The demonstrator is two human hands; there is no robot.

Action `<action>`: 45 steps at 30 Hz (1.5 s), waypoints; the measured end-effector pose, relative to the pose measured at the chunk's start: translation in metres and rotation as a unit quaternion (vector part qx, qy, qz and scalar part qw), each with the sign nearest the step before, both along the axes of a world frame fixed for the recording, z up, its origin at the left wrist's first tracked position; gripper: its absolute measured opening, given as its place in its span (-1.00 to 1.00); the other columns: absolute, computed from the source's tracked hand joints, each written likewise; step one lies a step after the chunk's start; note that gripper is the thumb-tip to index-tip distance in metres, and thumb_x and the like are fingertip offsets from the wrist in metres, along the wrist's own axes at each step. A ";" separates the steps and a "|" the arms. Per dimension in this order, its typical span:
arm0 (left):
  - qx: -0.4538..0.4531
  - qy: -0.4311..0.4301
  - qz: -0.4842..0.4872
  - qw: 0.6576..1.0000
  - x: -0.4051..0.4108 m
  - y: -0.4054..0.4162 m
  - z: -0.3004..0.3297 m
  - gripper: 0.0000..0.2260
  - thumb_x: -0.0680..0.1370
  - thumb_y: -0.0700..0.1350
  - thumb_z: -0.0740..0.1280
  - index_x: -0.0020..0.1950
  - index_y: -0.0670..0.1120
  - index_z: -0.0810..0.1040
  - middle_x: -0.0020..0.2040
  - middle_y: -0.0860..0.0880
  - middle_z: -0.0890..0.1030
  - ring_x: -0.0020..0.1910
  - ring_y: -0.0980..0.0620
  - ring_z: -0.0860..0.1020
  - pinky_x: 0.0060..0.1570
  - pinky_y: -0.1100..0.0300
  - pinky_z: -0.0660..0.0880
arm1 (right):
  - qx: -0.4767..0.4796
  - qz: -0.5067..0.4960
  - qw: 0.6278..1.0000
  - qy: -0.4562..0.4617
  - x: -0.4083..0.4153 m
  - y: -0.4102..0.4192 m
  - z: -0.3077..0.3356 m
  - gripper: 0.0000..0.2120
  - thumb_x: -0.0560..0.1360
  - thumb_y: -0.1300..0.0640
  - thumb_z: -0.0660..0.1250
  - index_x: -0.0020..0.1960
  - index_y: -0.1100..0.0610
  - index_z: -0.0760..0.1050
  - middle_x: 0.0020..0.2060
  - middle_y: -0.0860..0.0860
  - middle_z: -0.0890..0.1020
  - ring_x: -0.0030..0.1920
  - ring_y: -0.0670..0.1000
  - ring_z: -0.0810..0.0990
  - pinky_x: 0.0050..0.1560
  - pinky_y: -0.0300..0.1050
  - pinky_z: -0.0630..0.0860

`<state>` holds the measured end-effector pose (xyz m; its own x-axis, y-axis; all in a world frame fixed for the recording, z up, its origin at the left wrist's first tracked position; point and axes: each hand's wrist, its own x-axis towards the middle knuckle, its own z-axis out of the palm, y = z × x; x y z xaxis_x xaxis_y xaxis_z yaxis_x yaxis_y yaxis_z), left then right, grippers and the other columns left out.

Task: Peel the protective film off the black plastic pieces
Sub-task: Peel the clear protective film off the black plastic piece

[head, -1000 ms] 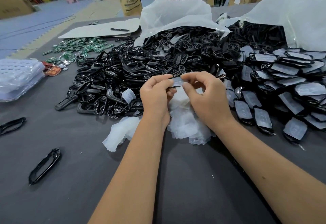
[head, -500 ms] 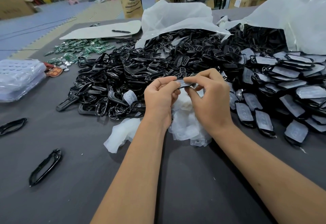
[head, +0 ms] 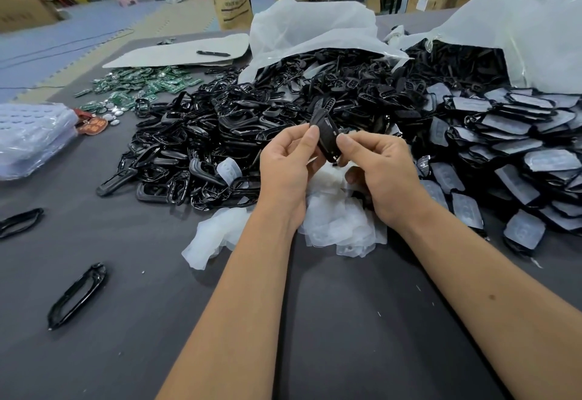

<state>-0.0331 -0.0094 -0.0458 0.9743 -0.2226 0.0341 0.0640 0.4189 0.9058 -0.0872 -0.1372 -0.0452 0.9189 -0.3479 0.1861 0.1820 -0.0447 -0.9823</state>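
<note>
Both hands have risen a bit since 0.5 s ago, & the black piece (head: 326, 138) now stands tilted near-upright btwn them, where before it lay flat w/ a pale film strip showing at the fingertips; left hand (head: 288, 169) pinches the piece's left edge, thumb tip up at its 9 o'clock; right hand (head: 381, 172) pinches the right edge, thumb at its 3 o'clock, other fingers curled below; both grips narrow, closed on the piece; piece is held above the table, over the heap of peeled film (head: 343, 220), which lies at 6 o'clock from it on the grey table (head: 362, 321); whether film remains on the held piece — can't tell; big pile of black frames (head: 220, 135) spreads from 9 to 12 o'clock of the hands; film-covered pieces (head: 510, 147) stacked at 3 o'clock; two white bags (head: 308, 31) open at 12 to 2 o'clock, spilling black parts; green circuit boards (head: 141, 84) at 10 o'clock, far side; clear blister trays (head: 31, 135) at 9 o'clock by table edge; one lone frame (head: 77, 295) at 8 o'clock, well apart from the pile; another at far left edge
</note>
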 end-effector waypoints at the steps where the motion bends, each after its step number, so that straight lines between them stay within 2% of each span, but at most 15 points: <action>1: 0.002 0.000 0.002 1.000 0.000 0.000 0.000 -0.94 0.64 -0.23 0.38 0.07 -0.20 0.63 -0.06 -0.17 0.66 -0.06 -0.06 0.60 -0.03 0.13 0.61 | 0.002 0.001 1.000 0.003 0.000 -0.001 0.000 -0.76 0.62 0.10 0.43 -0.22 0.00 0.71 -0.30 0.05 0.62 -0.43 0.00 0.50 -0.44 -0.14 0.48; 5: 0.011 0.006 0.011 1.000 0.000 -0.001 -0.001 -0.95 0.64 -0.20 0.39 0.04 -0.16 0.64 -0.08 -0.12 0.68 -0.12 -0.01 0.60 -0.16 0.22 0.60 | 0.018 0.000 1.000 -0.006 0.000 -0.001 -0.001 -0.89 0.62 0.17 0.42 0.03 0.06 0.73 -0.24 0.01 0.68 -0.35 -0.10 0.58 -0.43 -0.20 0.53; 8: 0.014 0.005 0.014 1.000 0.002 -0.001 -0.003 -0.94 0.65 -0.20 0.39 0.04 -0.16 0.65 -0.15 -0.05 0.71 -0.20 0.08 0.63 -0.17 0.23 0.60 | 0.043 0.012 0.999 -0.011 -0.001 -0.002 -0.002 -0.80 0.59 0.25 0.43 0.16 0.05 0.70 -0.18 0.01 0.70 -0.33 -0.09 0.60 -0.43 -0.19 0.56; 14: 0.022 -0.002 0.031 0.999 0.000 -0.004 -0.004 -0.97 0.63 -0.22 0.42 0.04 -0.16 0.65 -0.26 0.01 0.69 -0.26 0.10 0.62 -0.16 0.20 0.59 | 0.063 0.009 0.998 -0.026 -0.001 -0.004 -0.003 -0.75 0.54 0.34 0.47 0.16 0.10 0.68 -0.25 -0.01 0.68 -0.34 -0.09 0.58 -0.46 -0.20 0.51; 17: -0.004 -0.005 0.024 1.000 0.001 -0.002 -0.004 -0.90 0.63 -0.28 0.39 0.12 -0.20 0.66 -0.11 -0.08 0.74 -0.14 0.02 0.68 -0.03 0.13 0.63 | 0.069 0.021 0.997 -0.021 0.000 -0.004 -0.004 -0.76 0.53 0.34 0.47 0.14 0.12 0.68 -0.27 0.01 0.68 -0.33 -0.14 0.60 -0.48 -0.22 0.52; 21: -0.001 -0.003 0.016 1.000 0.001 0.000 -0.004 -0.85 0.62 -0.30 0.39 0.18 -0.24 0.65 -0.04 -0.14 0.75 -0.09 -0.03 0.70 -0.05 0.16 0.65 | 0.062 0.009 0.998 -0.012 0.002 -0.002 -0.004 -0.80 0.54 0.29 0.48 0.13 0.10 0.70 -0.18 0.05 0.71 -0.30 -0.10 0.63 -0.43 -0.20 0.57; 26: 0.037 -0.031 -0.003 0.999 0.000 -0.004 -0.006 -0.88 0.62 -0.29 0.39 0.14 -0.23 0.66 -0.03 -0.20 0.73 -0.03 -0.14 0.69 0.07 -0.02 0.64 | 0.102 -0.002 0.994 -0.034 0.003 -0.006 -0.006 -0.72 0.51 0.37 0.48 0.19 0.18 0.66 0.00 0.32 0.68 -0.12 0.07 0.72 -0.27 -0.12 0.64; 27: 0.042 -0.034 -0.009 0.999 0.000 -0.004 -0.006 -0.87 0.63 -0.28 0.38 0.16 -0.25 0.65 -0.01 -0.22 0.73 -0.01 -0.15 0.68 0.10 -0.08 0.63 | 0.112 0.000 0.993 -0.038 0.003 -0.007 -0.006 -0.71 0.50 0.39 0.48 0.19 0.18 0.66 -0.02 0.30 0.69 -0.11 0.08 0.73 -0.23 -0.11 0.65; 30: 0.058 -0.042 -0.030 0.997 0.000 -0.002 -0.005 -0.83 0.66 -0.25 0.36 0.19 -0.30 0.64 0.06 -0.31 0.71 0.01 -0.20 0.67 0.19 -0.21 0.58 | 0.147 0.023 0.988 -0.044 0.004 -0.011 -0.005 -0.69 0.48 0.42 0.47 0.17 0.18 0.65 -0.21 0.06 0.71 -0.18 -0.01 0.74 -0.16 -0.22 0.62; 32: 0.063 -0.046 -0.046 0.996 0.001 0.000 -0.005 -0.83 0.67 -0.24 0.34 0.19 -0.30 0.63 0.01 -0.26 0.73 -0.04 -0.13 0.69 0.09 -0.09 0.63 | 0.161 0.049 0.985 -0.042 0.004 -0.013 -0.005 -0.66 0.43 0.37 0.51 0.17 0.16 0.65 -0.28 -0.03 0.70 -0.20 -0.06 0.73 -0.17 -0.27 0.60; 35: 0.049 -0.043 -0.073 0.995 0.000 0.001 -0.004 -0.87 0.67 -0.24 0.32 0.12 -0.25 0.65 -0.09 -0.13 0.74 -0.13 -0.01 0.71 -0.09 0.14 0.65 | 0.179 0.073 0.981 -0.033 0.003 -0.016 -0.003 -0.59 0.32 0.24 0.54 0.16 0.13 0.66 -0.28 -0.05 0.71 -0.21 -0.07 0.71 -0.18 -0.27 0.59; 37: 0.050 -0.044 -0.063 0.996 0.000 0.001 -0.004 -0.89 0.66 -0.23 0.35 0.07 -0.23 0.65 -0.12 -0.13 0.74 -0.15 -0.01 0.70 -0.08 0.11 0.67 | 0.190 0.073 0.979 -0.031 0.003 -0.017 -0.003 -0.61 0.29 0.23 0.56 0.12 0.13 0.68 -0.26 -0.02 0.72 -0.21 -0.05 0.71 -0.19 -0.25 0.59; 40: 0.066 -0.054 -0.038 0.996 0.000 0.000 -0.005 -0.90 0.65 -0.20 0.39 0.03 -0.21 0.66 -0.13 -0.18 0.71 -0.16 -0.08 0.67 -0.02 -0.06 0.63 | 0.194 0.050 0.979 -0.029 0.003 -0.016 -0.003 -0.69 0.25 0.20 0.60 -0.01 0.10 0.72 -0.21 0.03 0.75 -0.23 -0.05 0.71 -0.22 -0.23 0.60; 43: 0.073 -0.061 -0.006 0.995 -0.001 -0.002 -0.006 -0.90 0.64 -0.19 0.40 -0.06 -0.14 0.65 -0.29 -0.06 0.64 -0.31 0.02 0.57 -0.23 0.07 0.59 | 0.180 0.020 0.983 -0.027 0.004 -0.013 -0.005 -0.71 0.29 0.19 0.61 -0.01 0.17 0.69 -0.18 0.05 0.76 -0.18 -0.03 0.73 -0.19 -0.21 0.63; 45: 0.067 -0.061 0.010 0.996 -0.002 -0.003 -0.005 -0.89 0.65 -0.20 0.39 -0.08 -0.13 0.61 -0.38 0.01 0.56 -0.36 0.07 0.52 -0.29 0.18 0.57 | 0.160 0.015 0.987 -0.024 0.006 -0.010 -0.006 -0.79 0.42 0.25 0.57 0.03 0.22 0.68 -0.16 0.09 0.76 -0.14 0.03 0.74 -0.15 -0.17 0.65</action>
